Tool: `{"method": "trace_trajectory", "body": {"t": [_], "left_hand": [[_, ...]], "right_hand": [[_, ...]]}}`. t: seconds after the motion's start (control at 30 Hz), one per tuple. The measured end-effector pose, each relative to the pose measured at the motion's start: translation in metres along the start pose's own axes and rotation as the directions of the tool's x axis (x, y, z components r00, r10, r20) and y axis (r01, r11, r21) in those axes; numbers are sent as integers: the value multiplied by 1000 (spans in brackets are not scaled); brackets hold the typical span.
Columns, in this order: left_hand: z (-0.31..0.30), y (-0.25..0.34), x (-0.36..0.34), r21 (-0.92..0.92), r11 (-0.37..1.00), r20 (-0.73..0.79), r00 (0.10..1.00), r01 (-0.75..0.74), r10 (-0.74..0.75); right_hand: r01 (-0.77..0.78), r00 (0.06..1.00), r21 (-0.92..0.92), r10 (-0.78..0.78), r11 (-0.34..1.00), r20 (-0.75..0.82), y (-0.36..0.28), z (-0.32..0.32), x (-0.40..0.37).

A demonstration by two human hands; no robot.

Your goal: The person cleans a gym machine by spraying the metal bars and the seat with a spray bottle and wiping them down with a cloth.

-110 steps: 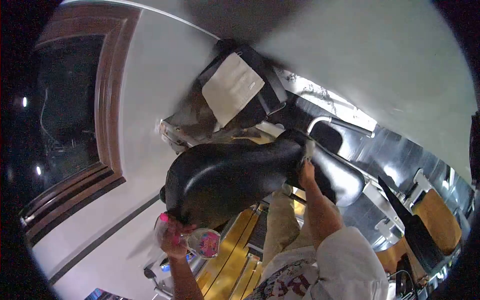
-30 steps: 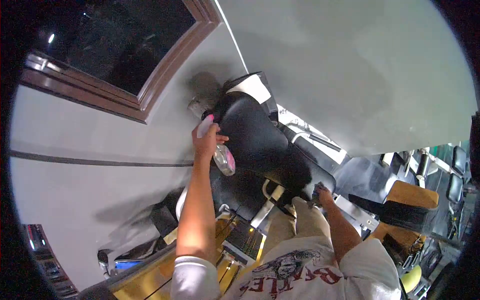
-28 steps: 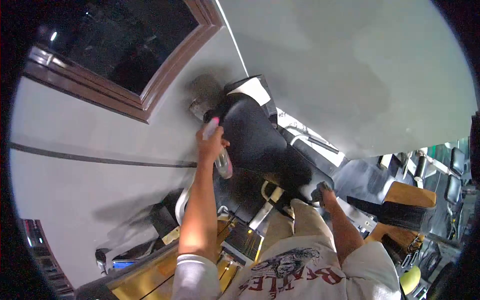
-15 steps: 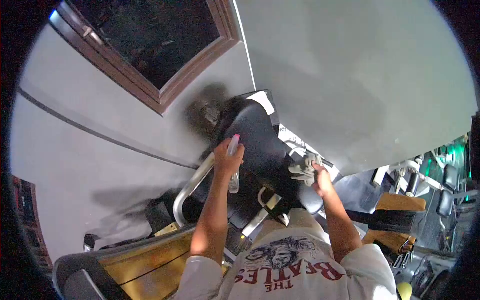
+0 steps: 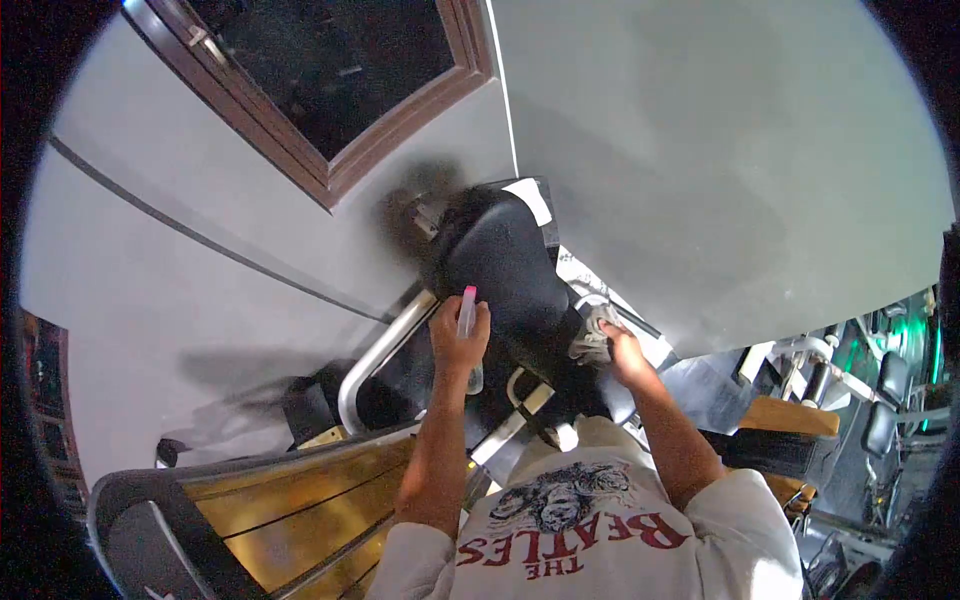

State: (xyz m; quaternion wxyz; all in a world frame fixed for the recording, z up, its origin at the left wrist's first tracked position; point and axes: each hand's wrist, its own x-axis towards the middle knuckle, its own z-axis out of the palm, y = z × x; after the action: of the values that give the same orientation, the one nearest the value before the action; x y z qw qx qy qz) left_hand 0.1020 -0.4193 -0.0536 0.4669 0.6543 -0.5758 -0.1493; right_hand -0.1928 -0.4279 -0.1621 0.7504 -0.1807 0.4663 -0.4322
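My left hand is wrapped round a clear spray bottle with a pink tip, held upright in front of a black padded backrest. A crumpled, pale grey cloth is gripped in my right hand, close to the lower right side of the padding. The bottle's lower end shows below my left hand. A white sheet or cloth lies at the top right of the backrest.
A curved metal handle stands left of the backrest, near a grey wall with a brown-framed window. A bench with yellow-brown slats is at lower left. Other gym machines stand at right.
My right hand has moved left and slightly down with the cloth, nearer the backrest. My left hand with the spray bottle has lowered a little. The view has shifted slightly.
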Motion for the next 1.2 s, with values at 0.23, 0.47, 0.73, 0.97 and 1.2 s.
{"method": "trace_trajectory", "body": {"t": [0.23, 0.47, 0.73, 0.97, 1.2], "left_hand": [[18, -22, -42, -17, 966, 73, 964, 258, -257], [39, -41, -106, 42, 927, 128, 919, 372, -374], [60, -74, -147, -290, 646, 108, 695, 706, -711], [64, -75, -147, -202, 707, 152, 735, 677, -661], [58, -88, -161, -180, 551, 200, 579, 815, -790]], "right_hand": [[-423, 861, 94, 432, 901, -267, 58, -37, 40], [-263, 867, 157, 305, 952, -395, 197, -114, 222], [-68, 837, -14, 50, 998, -544, 178, -55, 316], [669, 370, -733, -911, 124, 183, 28, 176, 221], [818, 267, -564, -793, -114, 547, 88, 121, 234]]}}
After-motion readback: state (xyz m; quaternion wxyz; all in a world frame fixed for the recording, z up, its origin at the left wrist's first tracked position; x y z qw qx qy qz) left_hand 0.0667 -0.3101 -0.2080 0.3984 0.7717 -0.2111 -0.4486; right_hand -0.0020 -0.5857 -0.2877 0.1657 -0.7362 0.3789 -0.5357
